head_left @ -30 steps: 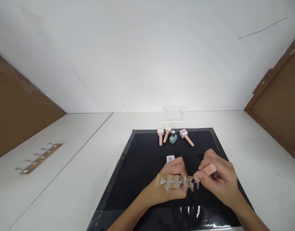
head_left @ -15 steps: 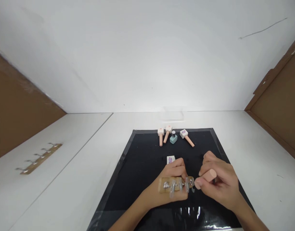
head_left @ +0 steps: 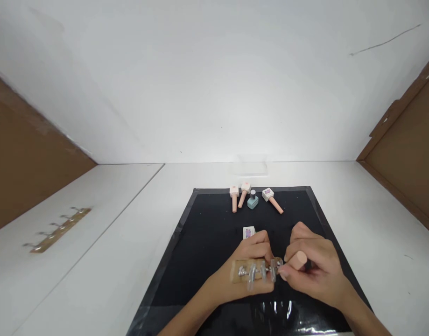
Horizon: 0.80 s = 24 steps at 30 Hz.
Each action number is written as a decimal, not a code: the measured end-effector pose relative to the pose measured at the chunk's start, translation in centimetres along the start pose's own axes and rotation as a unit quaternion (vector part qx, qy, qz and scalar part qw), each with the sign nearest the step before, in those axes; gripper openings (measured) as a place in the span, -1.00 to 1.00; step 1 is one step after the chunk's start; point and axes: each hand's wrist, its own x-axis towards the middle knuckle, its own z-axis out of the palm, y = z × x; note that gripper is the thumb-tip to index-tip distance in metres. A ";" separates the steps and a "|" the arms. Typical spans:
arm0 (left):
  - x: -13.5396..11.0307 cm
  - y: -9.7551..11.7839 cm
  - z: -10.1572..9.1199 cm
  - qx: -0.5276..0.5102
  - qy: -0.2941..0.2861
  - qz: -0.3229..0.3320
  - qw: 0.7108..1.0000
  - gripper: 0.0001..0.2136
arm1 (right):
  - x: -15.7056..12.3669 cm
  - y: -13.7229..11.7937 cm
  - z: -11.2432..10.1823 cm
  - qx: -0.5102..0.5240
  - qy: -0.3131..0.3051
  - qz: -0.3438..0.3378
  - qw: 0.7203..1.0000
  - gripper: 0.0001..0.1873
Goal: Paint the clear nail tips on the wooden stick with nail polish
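My left hand (head_left: pixel 249 268) is closed around a wooden nail tip stand (head_left: pixel 237 271), which lies across the hand. Clear false nail tips (head_left: pixel 252 275) stick up from it in a row. In my right hand (head_left: pixel 315 263) the peach cap of a nail polish brush (head_left: pixel 298 260) is pinched between thumb and fingers. Its bristles are hidden behind the fingertips, which are at the stand's right end, by the last nail tip. Just beyond my left hand is a white nail polish bottle (head_left: pixel 249 232), partly covered by that hand.
White polish bottles with peach caps (head_left: pixel 234 192) (head_left: pixel 245 188) (head_left: pixel 268 194) lie at the back of the black mat (head_left: pixel 200 233), beside a teal bottle (head_left: pixel 252 201). Behind is a clear plastic tray (head_left: pixel 251 168). Another wooden stand (head_left: pixel 62 231) sits on the white table, left.
My right hand has moved left with the brush, bringing its fingertips closer to the nail tip at the stand's right end. My left hand has stayed almost still.
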 end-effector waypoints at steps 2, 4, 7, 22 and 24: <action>-0.1 -0.1 0.0 -0.002 -0.001 0.010 1.000 -0.79 | 0.0 0.0 0.1 -0.015 -0.004 -0.001 1.000 -0.73; -0.2 -0.4 0.1 -0.003 -0.001 0.014 1.000 -0.79 | -0.1 0.1 0.2 -0.042 0.012 0.006 0.999 -0.73; -0.4 -0.8 0.2 -0.004 -0.004 0.011 1.000 -0.80 | -0.2 0.2 0.1 -0.068 0.045 0.019 0.996 -0.76; -0.5 -0.7 0.1 -0.010 -0.003 0.007 1.000 -0.83 | -0.2 0.4 0.1 -0.047 0.062 0.041 0.996 -0.75; -0.6 -0.7 0.2 -0.001 -0.002 0.005 1.000 -0.83 | -0.4 0.5 0.0 -0.033 0.077 0.047 0.995 -0.74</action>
